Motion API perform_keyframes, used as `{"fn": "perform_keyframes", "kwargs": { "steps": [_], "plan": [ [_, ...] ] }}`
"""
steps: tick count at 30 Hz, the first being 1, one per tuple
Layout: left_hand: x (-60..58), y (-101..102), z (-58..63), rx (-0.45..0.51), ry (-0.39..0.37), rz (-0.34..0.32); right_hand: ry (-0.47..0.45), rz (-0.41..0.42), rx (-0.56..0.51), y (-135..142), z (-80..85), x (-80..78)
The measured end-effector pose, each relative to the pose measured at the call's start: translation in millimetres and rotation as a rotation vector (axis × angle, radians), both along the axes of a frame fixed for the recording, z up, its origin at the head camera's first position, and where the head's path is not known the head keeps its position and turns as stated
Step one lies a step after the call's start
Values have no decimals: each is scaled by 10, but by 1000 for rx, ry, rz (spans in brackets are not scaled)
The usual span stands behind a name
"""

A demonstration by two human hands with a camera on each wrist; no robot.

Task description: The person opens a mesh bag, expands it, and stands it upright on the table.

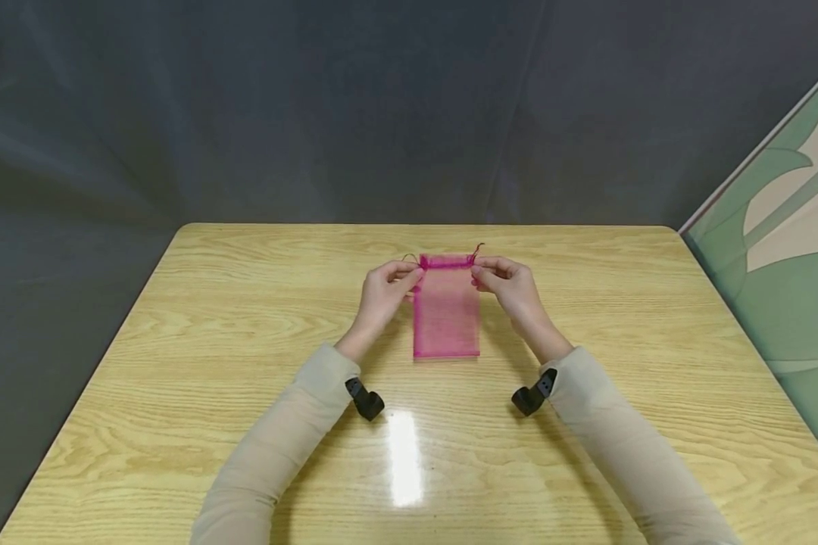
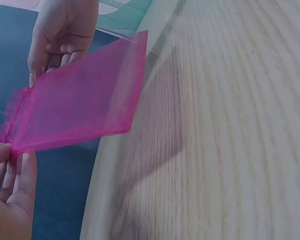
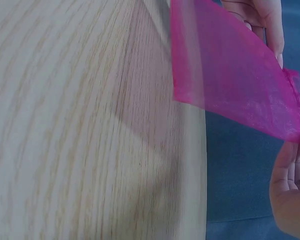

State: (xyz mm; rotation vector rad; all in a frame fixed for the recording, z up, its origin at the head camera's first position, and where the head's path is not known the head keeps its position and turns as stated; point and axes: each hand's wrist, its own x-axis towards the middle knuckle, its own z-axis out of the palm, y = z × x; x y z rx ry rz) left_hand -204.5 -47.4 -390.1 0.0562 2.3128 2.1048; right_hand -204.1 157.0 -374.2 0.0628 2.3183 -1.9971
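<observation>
A sheer magenta drawstring pouch (image 1: 447, 314) hangs flat between both hands, held up off the table as its shadow in the wrist views shows. My left hand (image 1: 385, 291) pinches the pouch's left side near the gathered top, thumb against fingers. At the opposite top corner my right hand (image 1: 511, 288) pinches it the same way. Thin drawstring ends (image 1: 479, 248) stick out beyond both top corners. In the left wrist view the pouch (image 2: 85, 97) slants with its bottom edge toward the table; the right wrist view shows the pouch (image 3: 235, 70) see-through, with no contents visible.
The wood-grain table (image 1: 177, 363) spreads under both arms, with a glare patch near its front. A dark curtain (image 1: 354, 113) stands behind it, and a green and beige patterned panel (image 1: 784, 250) is at the right. Small black cameras sit on both wrists.
</observation>
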Motion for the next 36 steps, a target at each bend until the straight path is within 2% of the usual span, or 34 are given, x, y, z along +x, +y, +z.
{"fn": "perform_keyframes", "kwargs": {
  "steps": [9,18,22,26,31,33,36],
  "plan": [
    [6,27,-7,52,-46,7,-27,-2,20,14,1,-1],
    [12,29,-1,169,-102,31,-66,-30,-226,-1,14,31],
    [19,17,8,173,-97,35,-89,-35,-271,-10,18,31],
    [18,1,11,152,-69,17,-86,-26,-257,-4,25,20],
    [17,10,7,101,-26,20,-71,-3,-157,2,34,9],
    [20,19,9,99,-27,28,-67,1,-127,1,36,7],
    [15,32,16,130,-61,29,-67,-11,-168,-1,42,6]
  ]
}}
